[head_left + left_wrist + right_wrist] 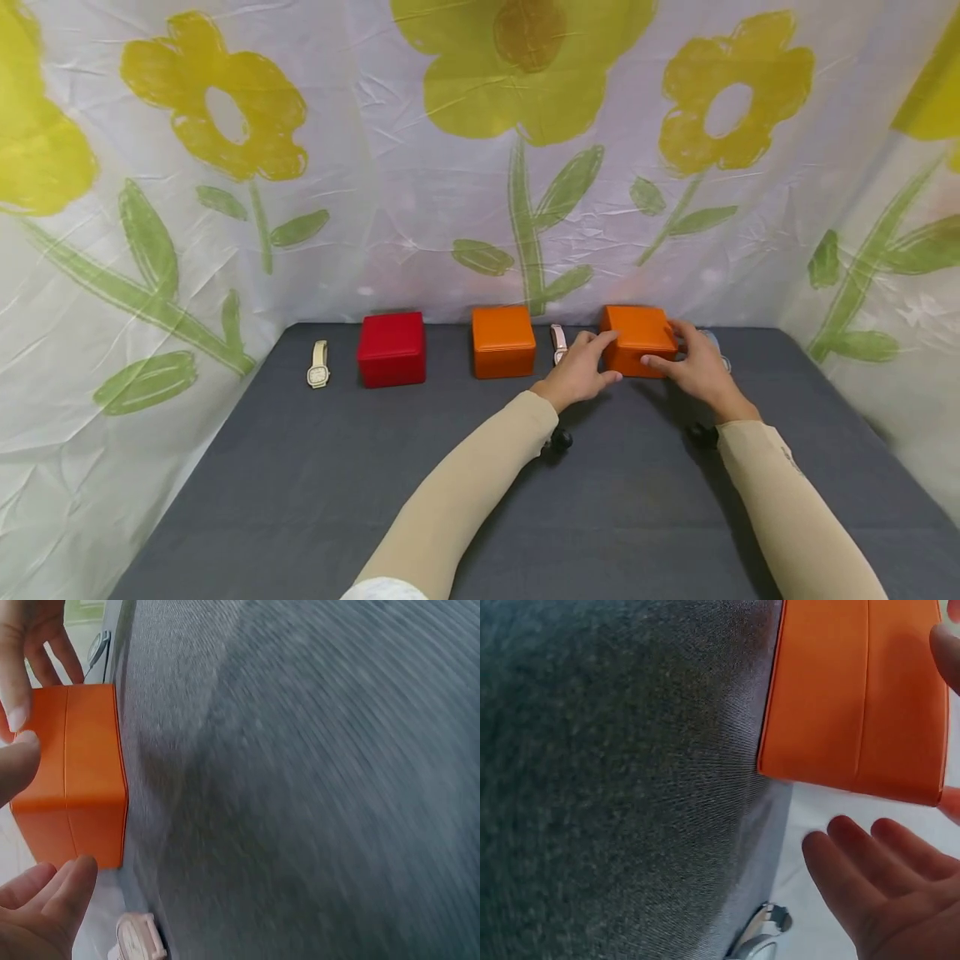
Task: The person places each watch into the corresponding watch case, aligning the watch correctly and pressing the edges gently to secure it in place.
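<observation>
Right of centre in the head view, at the far edge of the grey table (315, 492), I grip the right-hand orange box (637, 337) between my left hand (581, 371) and my right hand (693, 367), fingers curled on its sides.
</observation>
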The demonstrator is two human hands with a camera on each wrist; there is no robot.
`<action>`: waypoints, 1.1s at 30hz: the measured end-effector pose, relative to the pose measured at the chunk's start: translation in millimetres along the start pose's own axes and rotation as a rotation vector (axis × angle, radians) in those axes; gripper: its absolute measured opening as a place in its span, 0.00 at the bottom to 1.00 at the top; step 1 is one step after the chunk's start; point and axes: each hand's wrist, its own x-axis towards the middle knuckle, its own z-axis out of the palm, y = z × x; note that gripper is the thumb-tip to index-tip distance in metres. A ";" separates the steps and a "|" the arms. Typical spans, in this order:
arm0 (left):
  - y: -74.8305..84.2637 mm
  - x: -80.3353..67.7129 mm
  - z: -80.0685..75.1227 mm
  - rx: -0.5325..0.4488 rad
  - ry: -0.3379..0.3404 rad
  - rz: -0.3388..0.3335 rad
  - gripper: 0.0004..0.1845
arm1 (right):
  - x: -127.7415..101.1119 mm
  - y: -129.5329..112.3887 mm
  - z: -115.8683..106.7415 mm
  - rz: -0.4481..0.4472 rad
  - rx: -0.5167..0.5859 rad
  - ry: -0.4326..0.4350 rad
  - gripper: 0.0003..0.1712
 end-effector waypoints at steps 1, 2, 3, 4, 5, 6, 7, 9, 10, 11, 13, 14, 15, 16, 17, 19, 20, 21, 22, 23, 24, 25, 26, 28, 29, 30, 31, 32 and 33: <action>1.2 1.4 1.2 0.004 0.002 0.001 0.37 | 1.3 0.8 0.5 0.009 0.019 -0.010 0.56; 2.4 2.7 2.2 0.010 0.007 0.002 0.37 | 2.6 1.6 0.9 0.017 0.032 -0.015 0.56; 3.5 4.3 3.4 0.015 0.010 0.004 0.37 | 4.0 2.7 1.3 0.024 0.039 -0.017 0.56; 4.7 5.8 4.4 0.021 0.010 0.003 0.37 | 5.2 3.6 1.8 0.030 0.039 -0.016 0.55; 5.9 7.2 5.3 0.023 0.008 0.001 0.37 | 6.3 4.2 2.3 0.033 0.039 -0.015 0.55; 7.1 8.6 6.3 0.018 0.005 -0.004 0.37 | 7.1 4.6 2.8 0.036 0.040 -0.012 0.54; 8.2 9.9 7.1 0.013 0.001 -0.011 0.37 | 8.1 5.8 3.3 0.036 0.042 -0.009 0.53; 9.8 12.3 8.9 -0.004 -0.005 -0.034 0.37 | 9.3 7.3 4.1 0.033 0.045 -0.007 0.51; 10.6 13.4 9.6 -0.011 -0.001 -0.047 0.37 | 9.7 7.8 4.5 0.030 0.046 -0.007 0.50; 11.2 14.6 10.3 -0.022 0.006 -0.055 0.36 | 9.9 8.5 4.9 0.026 0.048 -0.007 0.49; 12.8 17.4 11.6 -0.031 0.028 -0.072 0.35 | 10.3 9.8 5.0 0.020 0.048 -0.008 0.48; 13.6 18.9 12.8 -0.032 0.042 -0.084 0.33 | 10.1 9.8 5.0 0.019 0.049 -0.009 0.48; 14.5 20.5 14.0 -0.033 0.058 -0.095 0.32 | 9.8 9.7 4.8 0.019 0.051 -0.010 0.47; 15.3 21.7 14.9 -0.034 0.071 -0.104 0.31 | 9.5 9.6 4.6 0.022 0.054 -0.010 0.47; 16.0 22.9 15.9 -0.037 0.083 -0.112 0.30 | 9.2 9.3 4.3 0.026 0.059 -0.011 0.47; 17.4 24.3 17.5 -0.034 0.110 -0.135 0.29 | 8.8 8.5 4.0 0.035 0.067 -0.018 0.47; 17.9 24.7 18.1 -0.032 0.121 -0.143 0.28 | 8.7 8.0 3.9 0.039 0.070 -0.021 0.48; 18.4 24.9 18.2 -0.030 0.130 -0.146 0.28 | 8.7 7.8 3.8 0.043 0.073 -0.022 0.48; 19.0 24.9 18.2 -0.029 0.139 -0.149 0.28 | 8.9 7.8 3.8 0.046 0.075 -0.021 0.48; 19.5 25.1 18.5 -0.028 0.148 -0.152 0.27 | 9.1 7.9 3.9 0.046 0.074 -0.018 0.48; 20.1 25.2 18.9 -0.023 0.155 -0.152 0.27 | 9.2 8.0 4.0 0.046 0.073 -0.013 0.47; 20.6 25.4 19.2 -0.022 0.158 -0.156 0.27 | 9.1 8.0 4.3 0.046 0.070 -0.005 0.47; 21.1 25.6 19.7 -0.023 0.162 -0.157 0.27 | 8.8 8.1 4.5 0.045 0.066 0.004 0.47; 21.8 26.1 21.1 -0.026 0.167 -0.161 0.27 | 7.8 8.5 5.4 0.045 0.064 0.017 0.46; 22.2 26.1 21.9 -0.028 0.168 -0.166 0.28 | 7.1 8.6 5.8 0.044 0.063 0.023 0.45; 22.7 26.0 22.6 -0.033 0.170 -0.170 0.28 | 6.1 8.6 6.3 0.043 0.064 0.028 0.45; 23.4 25.9 23.2 -0.043 0.169 -0.174 0.28 | 5.0 8.6 6.7 0.043 0.065 0.033 0.45; 24.2 25.7 23.8 -0.053 0.167 -0.175 0.28 | 3.7 8.8 6.9 0.042 0.066 0.037 0.44; 24.9 25.4 24.3 -0.060 0.166 -0.175 0.28 | 2.2 8.8 6.9 0.041 0.066 0.041 0.44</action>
